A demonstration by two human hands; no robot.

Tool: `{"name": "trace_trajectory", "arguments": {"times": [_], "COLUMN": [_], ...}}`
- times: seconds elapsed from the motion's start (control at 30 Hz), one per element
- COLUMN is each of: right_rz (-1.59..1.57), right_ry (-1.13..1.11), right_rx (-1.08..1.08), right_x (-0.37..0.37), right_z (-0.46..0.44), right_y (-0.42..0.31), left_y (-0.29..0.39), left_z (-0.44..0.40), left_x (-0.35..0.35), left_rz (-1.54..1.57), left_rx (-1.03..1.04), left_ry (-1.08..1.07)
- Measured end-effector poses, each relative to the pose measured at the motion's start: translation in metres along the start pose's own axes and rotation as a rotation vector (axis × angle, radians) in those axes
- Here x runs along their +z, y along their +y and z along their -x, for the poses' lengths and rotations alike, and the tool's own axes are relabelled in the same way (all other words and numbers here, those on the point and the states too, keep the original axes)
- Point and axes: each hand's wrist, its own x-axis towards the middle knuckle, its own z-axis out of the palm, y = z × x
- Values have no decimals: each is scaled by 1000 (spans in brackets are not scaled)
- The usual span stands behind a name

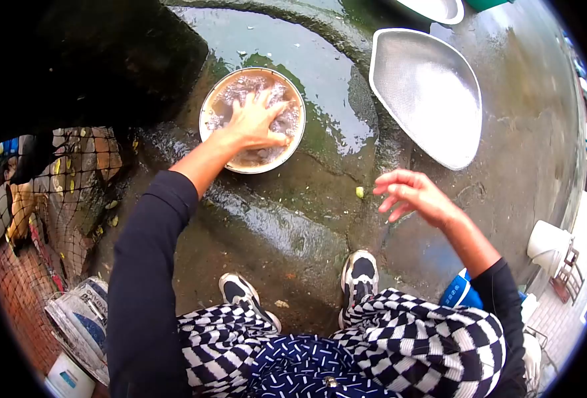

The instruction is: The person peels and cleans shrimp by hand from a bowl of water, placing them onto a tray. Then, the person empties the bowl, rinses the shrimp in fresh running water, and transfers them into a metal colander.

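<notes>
A round, light-rimmed basin [302, 132] of cloudy brown, frothy water [287, 123] stands on the wet ground. My left hand [255, 123] is over the basin with its fingers spread, at or just above the water; whether the fingertips dip in, I cannot tell. It grips nothing that I can see. Off to the right, my right hand [416, 196] hangs in the air, fingers apart and loosely bent, holding nothing. Just left of its fingertips is a small green piece [360, 192]; whether it lies on the ground or is in the air is unclear.
A mesh sieve [429, 93] lies at upper right, below part of a white basin [436, 8]. Black netting [61, 179] and a stained bucket [81, 318] are at left. A white bucket [549, 244] stands far right. The concrete [293, 265] is wet, with puddles.
</notes>
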Motion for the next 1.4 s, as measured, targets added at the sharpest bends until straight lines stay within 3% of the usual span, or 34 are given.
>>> {"name": "trace_trajectory", "arguments": {"times": [0.13,0.37,0.47,0.5,0.6,0.63,0.7,0.73,0.83,0.9,1.03,1.13,1.2,1.3,1.4], "right_rz": [-58,-37,-65,-72,-49,-39,-31,-30,32,107,419,573,622,209,-256], "right_ry": [-22,-5,13,16,-7,-11,-16,-18,-40,-130,-247,-105,-22,-13,49], "right_rx": [74,27,62,59,55,57,64,55,23,-35,-236,-341,-368,-391,-149], "right_x": [16,7,5,5,2,2,-1,-2,-5,1,42,73,81,65,20], "right_z": [-11,-19,-17,-16,-13,-14,-17,-19,-27,-38,-93,-144,-163,-153,-122], "right_y": [31,8,17,19,20,17,10,7,-10,-34,-87,-110,-120,-116,-78], "left_y": [-11,-26,-31,-30,-50,-43,-32,-35,-52,-63,-69,-61,-62,-53,-41], "left_z": [12,7,-2,-4,-11,-5,9,13,19,25,22,21,23,29,28], "left_x": [19,31,24,22,17,3,-27,-36,-49,-48,-33,-25,-16,-5,13], "left_rz": [-122,-110,416,637,1023,1021,656,735,612,676,456,341,191,418,382], "left_rx": [19,75,26,-137,-159,-159,-110,-89,-90,-99,-20,31,-66,14,-64], "left_ry": [-56,138,168,110,-101,-101,-57,-121,61,37,-29,-72,-125,-85,-58]}}
